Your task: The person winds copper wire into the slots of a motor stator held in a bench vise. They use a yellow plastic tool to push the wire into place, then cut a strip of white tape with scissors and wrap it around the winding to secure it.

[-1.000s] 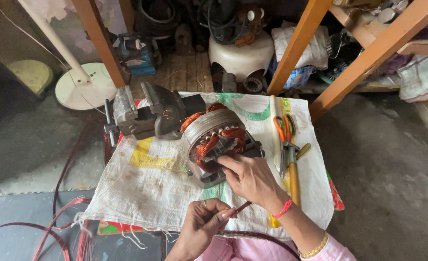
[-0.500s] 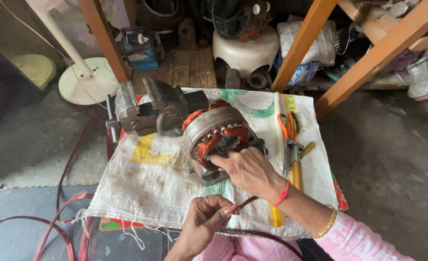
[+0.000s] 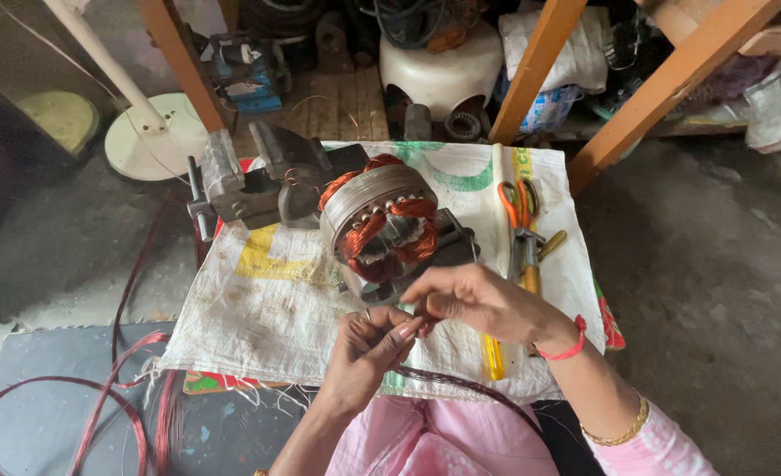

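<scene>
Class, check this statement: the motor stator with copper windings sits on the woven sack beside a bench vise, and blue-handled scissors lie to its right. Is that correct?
One detail is wrong: the scissors have orange handles, not blue. The head view shows them lying right of the motor stator, which does sit on the woven sack beside the bench vise.

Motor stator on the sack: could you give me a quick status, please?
Left hand and right hand pinching copper wire together. Stator resting on sack, untouched. Vise beside it; scissors right.
</scene>
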